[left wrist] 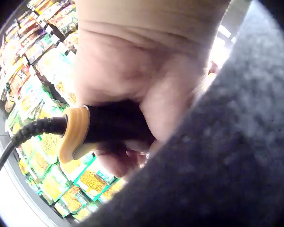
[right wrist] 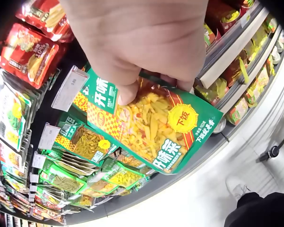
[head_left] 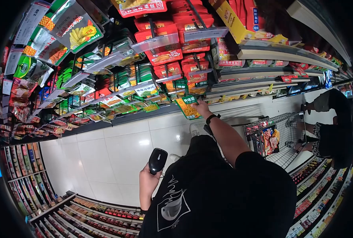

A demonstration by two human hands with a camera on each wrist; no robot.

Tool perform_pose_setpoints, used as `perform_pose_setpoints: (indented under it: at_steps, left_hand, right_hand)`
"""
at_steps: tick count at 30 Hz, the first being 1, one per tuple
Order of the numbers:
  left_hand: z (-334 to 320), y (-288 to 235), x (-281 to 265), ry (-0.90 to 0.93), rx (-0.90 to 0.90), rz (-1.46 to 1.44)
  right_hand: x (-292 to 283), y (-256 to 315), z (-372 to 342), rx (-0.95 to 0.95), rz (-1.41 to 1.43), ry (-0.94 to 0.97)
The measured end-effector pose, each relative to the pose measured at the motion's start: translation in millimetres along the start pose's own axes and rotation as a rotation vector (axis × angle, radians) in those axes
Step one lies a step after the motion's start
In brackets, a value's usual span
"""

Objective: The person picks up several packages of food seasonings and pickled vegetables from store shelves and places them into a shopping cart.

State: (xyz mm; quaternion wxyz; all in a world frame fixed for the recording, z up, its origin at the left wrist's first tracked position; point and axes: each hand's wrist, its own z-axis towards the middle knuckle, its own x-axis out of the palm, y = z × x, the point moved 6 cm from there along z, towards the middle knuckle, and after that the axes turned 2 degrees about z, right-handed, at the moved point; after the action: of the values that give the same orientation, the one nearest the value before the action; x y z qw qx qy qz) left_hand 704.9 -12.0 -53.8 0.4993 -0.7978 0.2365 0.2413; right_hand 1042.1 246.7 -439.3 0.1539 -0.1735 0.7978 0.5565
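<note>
A green packet with a yellow food picture (right wrist: 154, 125) is pinched by my right hand (right wrist: 137, 42), thumb on its front, in the right wrist view. In the head view the same packet (head_left: 189, 107) is at the lower shelf's front, held by the right hand (head_left: 202, 108). My left hand (head_left: 148, 183) grips a black handheld scanner (head_left: 158, 160) over the floor. The left wrist view shows the left hand (left wrist: 132, 71) curled round the scanner's black handle (left wrist: 116, 124), which has a yellow end and a coiled cable (left wrist: 38, 128).
Hanging packets (head_left: 158, 43) fill the racks ahead, with price tags (right wrist: 70, 89) on the hooks. A wire cart (head_left: 287, 137) stands on the right, a person (head_left: 335, 123) beside it. More stocked shelves (head_left: 93, 214) are behind; pale tiles (head_left: 101, 154) cover the floor.
</note>
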Motion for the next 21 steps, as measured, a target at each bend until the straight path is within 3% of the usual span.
perform_pose_setpoints:
  at_steps: [8, 9, 12, 15, 17, 20, 21]
  left_hand:
    - [-12, 2, -3, -0.067, -0.138, -0.045]
    - [-14, 2, -3, -0.079, -0.151, -0.062]
    - [-22, 5, -2, -0.111, -0.197, -0.088]
    - [-28, 6, -1, -0.142, -0.231, -0.097]
    - [-31, 9, 1, -0.164, -0.242, -0.097]
    - [-36, 17, 4, -0.188, -0.25, -0.095]
    - [-36, 16, 5, -0.194, -0.25, -0.103]
  right_hand:
    - [22, 20, 47, -0.13, 0.078, -0.071]
    - [23, 26, 49, -0.114, 0.06, -0.116]
    - [28, 25, 59, -0.001, 0.171, 0.037]
    - [36, 13, 68, 0.084, 0.361, 0.067]
    - [41, 8, 72, 0.147, 0.51, 0.006]
    - [56, -42, 99, 0.183, 0.351, 0.086]
    - [56, -38, 98, 0.065, 0.304, 0.073]
